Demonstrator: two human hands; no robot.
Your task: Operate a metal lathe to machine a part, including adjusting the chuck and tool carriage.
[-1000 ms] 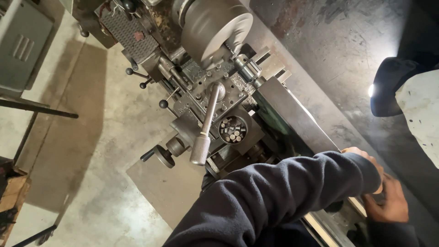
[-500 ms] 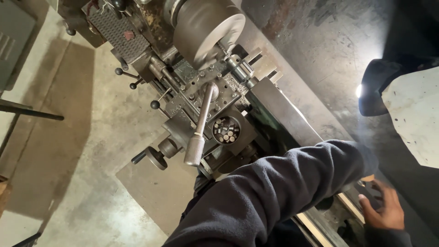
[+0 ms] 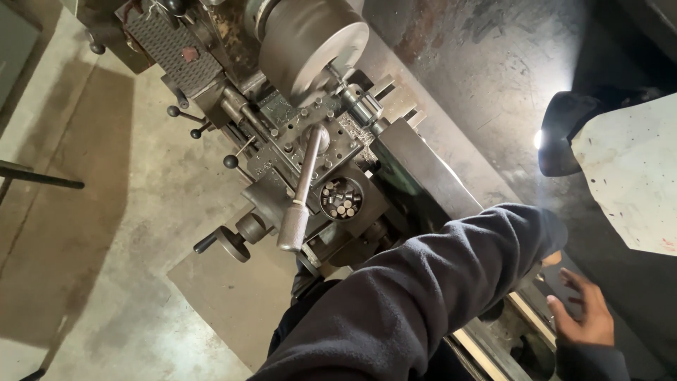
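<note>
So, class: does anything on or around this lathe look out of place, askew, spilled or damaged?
Nothing is plainly broken or spilled. Metal chips lie scattered on the tool post area beside the chuck, and the round cup holds loose short metal slugs. The long handle sits slanted across the carriage. The lamp glares.

Lathe (image 3: pixel 395 162): runs from upper left to lower right across the concrete floor (image 3: pixel 106 233).
Round chuck (image 3: pixel 314 42): at the upper end.
Long lever handle (image 3: pixel 300 194): on the tool post, just below the chuck.
Small cup of round metal pieces (image 3: pixel 341 199): just right of the lever.
Handwheel (image 3: pixel 229 242): lower left of the lever.
Work lamp (image 3: pixel 560 134): right of the lathe.
Open hand (image 3: pixel 582 317): lower right, over the bed.
Sleeved arm (image 3: pixel 423 296): left of that hand.
</note>
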